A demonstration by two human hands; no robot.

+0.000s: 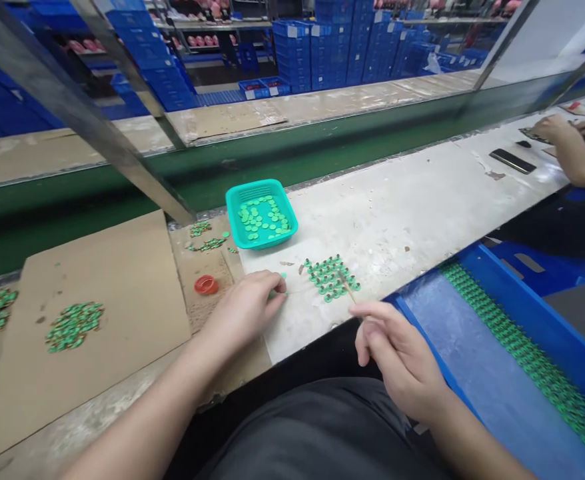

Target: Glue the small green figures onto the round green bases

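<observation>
My right hand pinches a thin wooden stick, its tip over a grid of small green discs with dark pieces standing on them. The grid lies on the white worktop. Left of it, my left hand is closed, thumb against fingers, with a bit of green, seemingly a small green disc, between them. Another loose green disc lies just beyond its fingertips. Behind my left hand stands a turquoise plastic basket holding many flat green discs.
At left, cardboard carries a pile of green pieces. A red ring-shaped lid lies nearby. A blue crate at lower right holds rows of green pieces. Farther right are a phone and a co-worker's hands.
</observation>
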